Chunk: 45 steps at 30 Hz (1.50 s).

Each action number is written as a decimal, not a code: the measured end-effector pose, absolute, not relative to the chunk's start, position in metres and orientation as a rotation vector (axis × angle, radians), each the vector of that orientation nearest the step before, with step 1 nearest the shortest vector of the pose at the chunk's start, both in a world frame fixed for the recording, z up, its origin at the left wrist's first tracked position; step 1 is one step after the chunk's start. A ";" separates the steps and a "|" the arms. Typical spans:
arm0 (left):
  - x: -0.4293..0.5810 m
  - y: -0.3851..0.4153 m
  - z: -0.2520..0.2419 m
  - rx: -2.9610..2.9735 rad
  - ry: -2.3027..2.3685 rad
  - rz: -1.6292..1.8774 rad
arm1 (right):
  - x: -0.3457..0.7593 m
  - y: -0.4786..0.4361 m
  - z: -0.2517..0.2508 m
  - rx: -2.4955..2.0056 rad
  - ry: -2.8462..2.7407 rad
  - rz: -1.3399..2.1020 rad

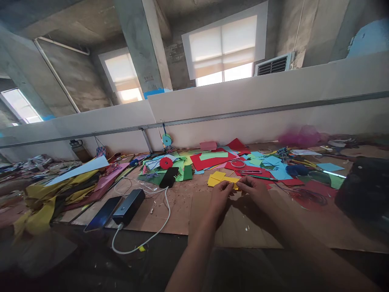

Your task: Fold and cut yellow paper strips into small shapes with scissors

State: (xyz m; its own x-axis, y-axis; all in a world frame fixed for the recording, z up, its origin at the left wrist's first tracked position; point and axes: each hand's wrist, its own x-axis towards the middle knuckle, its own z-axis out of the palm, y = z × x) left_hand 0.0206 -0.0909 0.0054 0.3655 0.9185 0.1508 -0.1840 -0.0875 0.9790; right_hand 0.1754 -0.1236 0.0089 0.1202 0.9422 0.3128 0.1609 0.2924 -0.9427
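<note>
1. The left hand and the right hand met over the brown cardboard sheet, and the fingertips of both pinched one small yellow paper piece
2. The yellow paper piece was held low over the cardboard's far edge, just beside the loose yellow squares
3. By the look of it, the piece was only being worked: no finished shape showed, and it was too small to tell whether it had any crease
4. The loose yellow squares lay flat and untouched, so that part seemed left undone
5. Well to the left sat a power bank, a phone and a white cable, and a red sheet lay behind the hands
</note>
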 end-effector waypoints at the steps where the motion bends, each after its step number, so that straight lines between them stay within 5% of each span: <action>1: 0.021 -0.090 0.005 1.331 0.747 1.083 | 0.175 -0.123 0.008 -1.140 -1.338 0.814; 45: 0.017 -0.090 0.002 1.233 0.753 1.109 | 0.170 -0.134 0.013 -1.267 -1.501 0.533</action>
